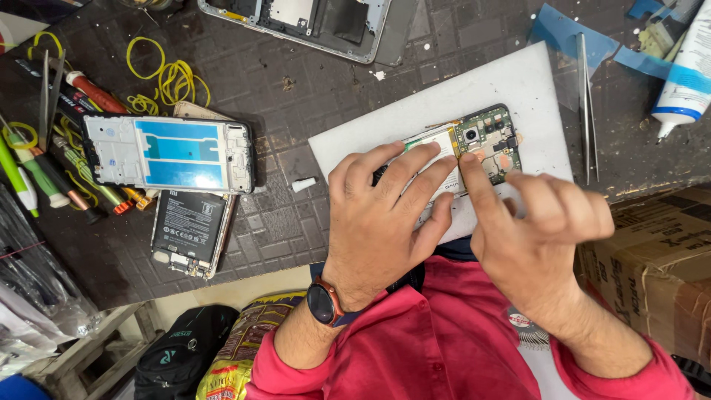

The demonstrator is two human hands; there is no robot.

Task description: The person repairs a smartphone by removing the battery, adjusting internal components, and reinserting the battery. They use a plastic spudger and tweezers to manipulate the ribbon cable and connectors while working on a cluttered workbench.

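Observation:
An opened phone (485,141) with its green circuit board and battery exposed lies on a white mat (518,81). My left hand (385,215) lies flat over the phone's lower part, fingers spread, pressing it down. My right hand (541,230) reaches in from the right, its index fingertip touching the phone's edge beside the circuit board. A dark round watch (324,302) sits on my left wrist. Both sleeves are red.
A phone frame with blue film (170,152) and a black battery unit (189,230) lie at left beside screwdrivers (67,178) and yellow rubber bands (167,78). Another phone frame (311,22) is at top. Tweezers (586,104), a white tube (685,70) and a cardboard box (659,259) sit right.

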